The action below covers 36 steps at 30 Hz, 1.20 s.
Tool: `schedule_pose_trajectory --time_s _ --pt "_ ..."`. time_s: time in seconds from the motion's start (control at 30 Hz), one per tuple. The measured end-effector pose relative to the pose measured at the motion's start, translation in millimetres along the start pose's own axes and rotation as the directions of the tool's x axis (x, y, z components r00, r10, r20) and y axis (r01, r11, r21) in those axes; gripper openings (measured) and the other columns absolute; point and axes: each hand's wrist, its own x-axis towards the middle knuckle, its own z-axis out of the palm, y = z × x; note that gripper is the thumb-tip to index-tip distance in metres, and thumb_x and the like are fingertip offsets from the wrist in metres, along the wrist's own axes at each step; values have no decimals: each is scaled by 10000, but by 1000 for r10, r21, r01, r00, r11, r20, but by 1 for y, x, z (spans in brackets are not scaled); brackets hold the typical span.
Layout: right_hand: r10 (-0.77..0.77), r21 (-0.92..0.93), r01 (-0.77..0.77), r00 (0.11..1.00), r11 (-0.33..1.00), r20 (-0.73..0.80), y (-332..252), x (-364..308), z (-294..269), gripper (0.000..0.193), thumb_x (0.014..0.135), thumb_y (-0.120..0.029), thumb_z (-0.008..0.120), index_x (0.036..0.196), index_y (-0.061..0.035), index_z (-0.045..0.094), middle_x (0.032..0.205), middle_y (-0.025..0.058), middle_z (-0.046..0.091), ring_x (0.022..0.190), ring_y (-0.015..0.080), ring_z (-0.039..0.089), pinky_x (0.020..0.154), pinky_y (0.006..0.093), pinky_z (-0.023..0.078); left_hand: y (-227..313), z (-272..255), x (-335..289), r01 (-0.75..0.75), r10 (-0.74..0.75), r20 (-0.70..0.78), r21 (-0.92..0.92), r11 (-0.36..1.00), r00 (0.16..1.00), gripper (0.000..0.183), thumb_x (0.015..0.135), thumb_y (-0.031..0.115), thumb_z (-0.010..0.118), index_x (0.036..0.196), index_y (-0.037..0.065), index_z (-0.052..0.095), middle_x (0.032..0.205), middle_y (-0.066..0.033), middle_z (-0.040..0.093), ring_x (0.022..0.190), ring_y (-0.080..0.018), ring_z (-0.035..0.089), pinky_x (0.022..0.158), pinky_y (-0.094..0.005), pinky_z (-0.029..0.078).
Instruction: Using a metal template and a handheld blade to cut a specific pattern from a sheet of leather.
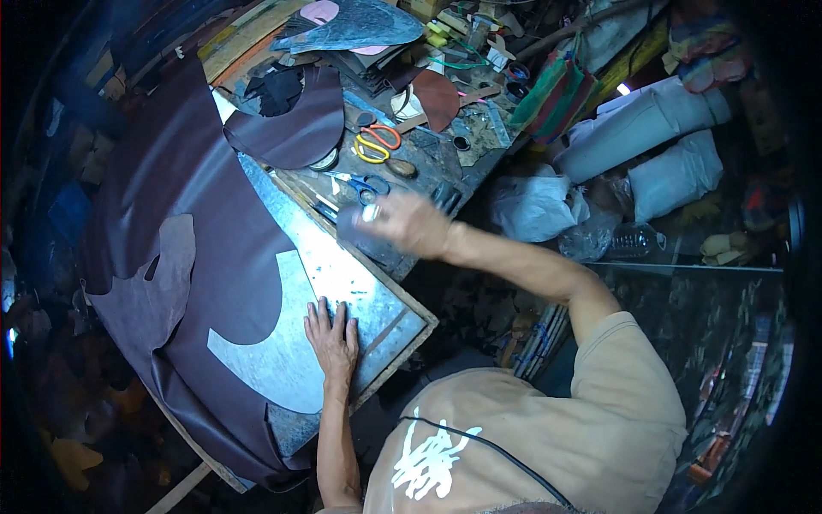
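Note:
My left hand [331, 338] lies flat with fingers spread, pressing the right edge of a curved pale grey pattern piece [291, 364]. Under that piece spreads a large dark brown leather hide [214, 231], draped over the table's left side. My right hand [411, 224] is raised over the bench, smeared by motion, close to a pair of blue-handled scissors [370, 188]. Whether its fingers hold anything cannot be made out. Farther back lie scissors with orange and yellow handles [377, 144], beside a cut piece of dark brown leather [295, 128].
The shiny metal tabletop [342, 283] has a wooden edge [402, 353]. A ragged leather offcut [163, 274] rests on the hide. Leather scraps, including a reddish-brown piece [437, 98], crowd the back bench. White rolls [646, 128] and plastic bags [535, 206] stand at the right.

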Motion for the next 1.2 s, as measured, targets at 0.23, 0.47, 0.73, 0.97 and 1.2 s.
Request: schedule_pose_trajectory --time_s 0.23,0.47,0.73,0.97,1.2 --pt "560 -216 -544 828 811 16 183 33 28 574 856 -84 559 1398 -245 458 1068 191 582 949 384 602 808 473 512 2 -3 -5 -6 6 28 16 1000 1000 356 899 223 611 1230 93 621 1459 -203 394 1387 -432 277 1125 -562 201" --pt "711 265 -677 702 686 -46 68 -56 53 377 905 -129 556 1276 -68 572 1139 192 642 1065 331 614 916 406 474 -25 21 -18 -53 45 -109 -76 996 993 426 806 222 692 1189 50 623 1339 -248 479 1283 -479 372 1069 -573 279" --pt "791 724 -671 351 -161 501 -166 -119 -4 408 989 -204 516 1351 -14 504 899 30 628 591 36 495 464 183 409 15 -1 -86 -217 234 33 -262 940 972 442 886 291 632 1260 63 571 1384 -236 458 1313 -435 385 1101 -542 274" --pt "631 694 -627 389 -353 671 -268 -84 3 424 971 -244 567 1334 -31 514 937 36 635 573 29 511 446 169 426 -10 -107 -174 462 292 738 -628 626 608 481 933 288 595 1334 31 525 1178 -219 642 1094 -318 634 938 -373 482" --pt "707 592 -799 358 -105 609 -320 -48 47 637 911 -294 625 1430 -18 380 822 73 595 504 87 502 402 247 416 -103 -88 -197 204 -242 -146 -234 951 959 639 844 269 705 1344 -27 440 1405 -378 333 1308 -502 342 1080 -472 321"
